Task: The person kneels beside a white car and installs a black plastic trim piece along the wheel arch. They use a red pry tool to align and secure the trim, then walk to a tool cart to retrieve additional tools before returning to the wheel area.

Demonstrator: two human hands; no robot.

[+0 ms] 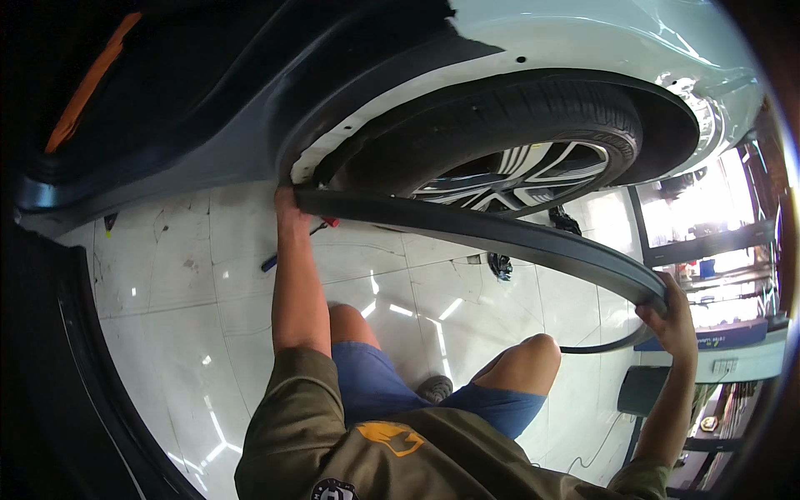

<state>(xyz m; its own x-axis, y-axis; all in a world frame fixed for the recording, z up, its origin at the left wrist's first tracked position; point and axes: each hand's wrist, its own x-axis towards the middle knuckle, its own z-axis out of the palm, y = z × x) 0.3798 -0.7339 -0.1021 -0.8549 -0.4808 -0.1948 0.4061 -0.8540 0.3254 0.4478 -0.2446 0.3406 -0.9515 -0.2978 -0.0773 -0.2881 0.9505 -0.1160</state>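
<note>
A long, curved black wheel arch trim (500,237) spans between my hands in front of the car's wheel. My left hand (287,200) grips its left end, close against the lower corner of the wheel arch (303,169); the fingertips are hidden. Farther right, my right hand (669,321) is wrapped round the trim where it bends back toward my knee. Behind the trim stands the tyre (492,125) with its silver and black alloy rim (533,167), partly covered by the strip. The bare arch edge shows a pale band with small holes.
On the white tiled floor (167,275) lie a blue-handled tool (268,263), a small red item (331,222) and crumpled black plastic (500,266). A dark open car door (50,350) stands at left. Shelving and a dark green box (643,391) are at right.
</note>
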